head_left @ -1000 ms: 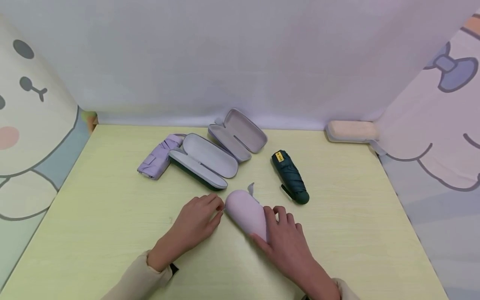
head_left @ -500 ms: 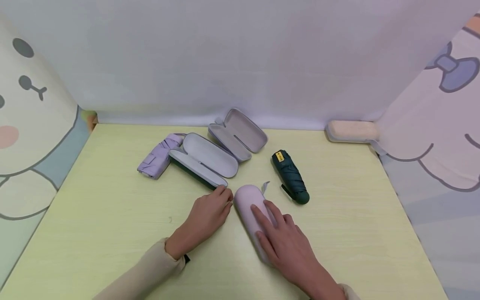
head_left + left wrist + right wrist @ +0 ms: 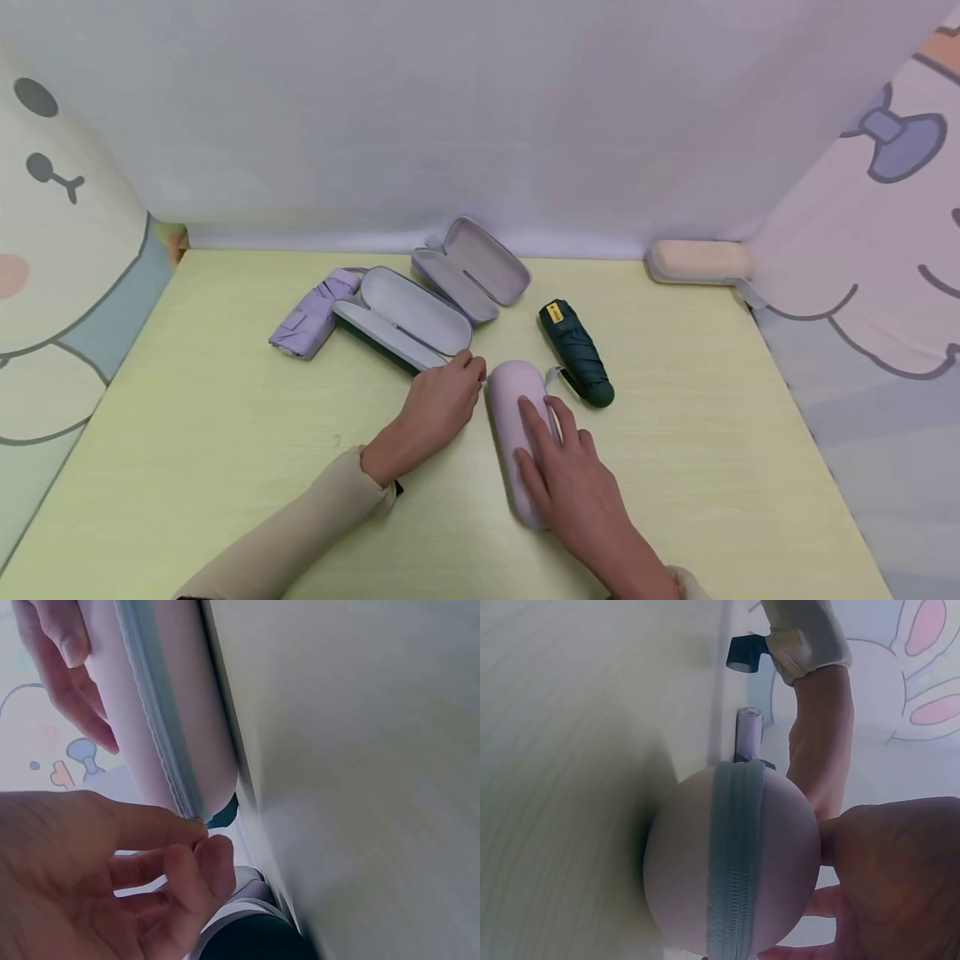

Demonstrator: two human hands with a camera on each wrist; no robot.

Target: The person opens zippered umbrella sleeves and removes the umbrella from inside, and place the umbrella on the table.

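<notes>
A pale pink zippered case (image 3: pixel 516 392) lies on the table, its grey zipper (image 3: pixel 154 712) running along the side. At its far end my left hand (image 3: pixel 442 404) pinches the zipper pull between thumb and index finger; the pull is mostly hidden by the fingertips. My right hand (image 3: pixel 581 492) rests over the case's right side, thumb and index finger extended on its top and another finger along the right edge. A small grey strap (image 3: pixel 553 375) sticks out at the case's far right.
Behind the left hand stand an open dark green case (image 3: pixel 390 333) and an open lilac case (image 3: pixel 472 271). A folded purple umbrella (image 3: pixel 311 321) lies left, a folded dark green umbrella (image 3: pixel 577 354) right. A peach case (image 3: pixel 701 261) sits at the back right edge.
The pink case has turned more upright in view and shifted right. My left hand has followed its far end rightward and away from me; the right hand's fingers have spread onto the case's top.
</notes>
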